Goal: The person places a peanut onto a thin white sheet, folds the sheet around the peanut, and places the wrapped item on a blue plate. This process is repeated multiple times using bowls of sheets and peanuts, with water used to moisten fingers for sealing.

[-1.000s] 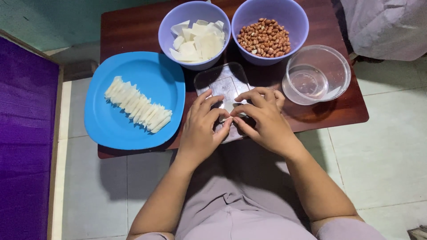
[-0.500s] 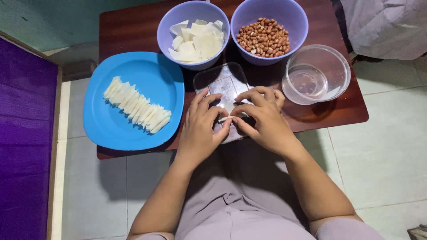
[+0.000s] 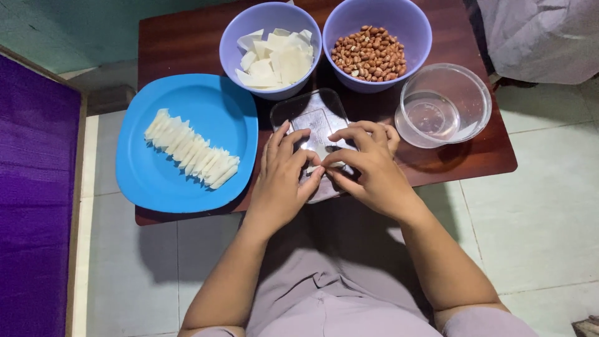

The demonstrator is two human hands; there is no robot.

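Note:
My left hand (image 3: 282, 181) and my right hand (image 3: 368, 167) meet over a clear flat tray (image 3: 309, 115) at the near edge of a low dark wooden table (image 3: 187, 43). Their fingertips pinch a small white wrapper piece (image 3: 321, 166) between them on the tray. To the left a blue plate (image 3: 159, 181) carries a slanting row of folded white pieces (image 3: 190, 150). Behind the tray stand a purple bowl of white wrapper squares (image 3: 271, 56) and a purple bowl of peanuts (image 3: 371, 53).
A clear bowl with a little water (image 3: 444, 106) stands at the table's right end. A purple mat (image 3: 34, 206) lies along the left, a grey cloth (image 3: 543, 37) at the top right. Pale floor tiles surround the table; my knees are under its near edge.
Both hands stay over the tray; the fingers have shifted slightly, closing tighter on the small white piece. Nothing else on the table has moved.

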